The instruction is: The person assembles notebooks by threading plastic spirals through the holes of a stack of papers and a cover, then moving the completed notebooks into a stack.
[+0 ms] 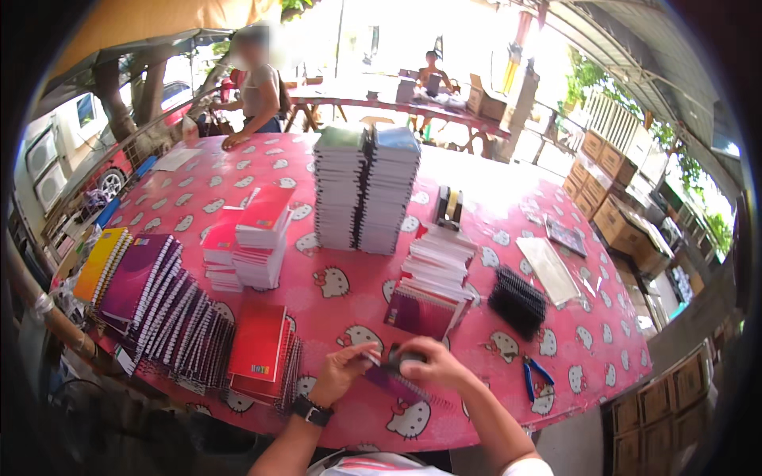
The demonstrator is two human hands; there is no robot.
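Close in front of me lies a purple notebook (394, 386) with a spiral coil along its edge, partly covered by my hands. My left hand (349, 371) is closed, its fingertips pinched at the notebook's upper left end; what they grip is too small to tell. My right hand (435, 363) is closed around a dark rounded object (394, 358), held against the notebook's upper end; its kind is unclear. Just beyond the hands stands a stack of white-paged notebooks with a purple cover (421, 316) in front. Blue-handled pliers (537, 379) lie right of my right hand.
Purple spiral notebooks (143, 278), red notebooks (258, 341) and red-covered pads (266, 218) are stacked left. Tall notebook piles (341, 190) stand mid-table. Black coils (517, 301) and a tape dispenser (449, 208) lie right. A person (260, 91) stands at the far left; another sits farther back.
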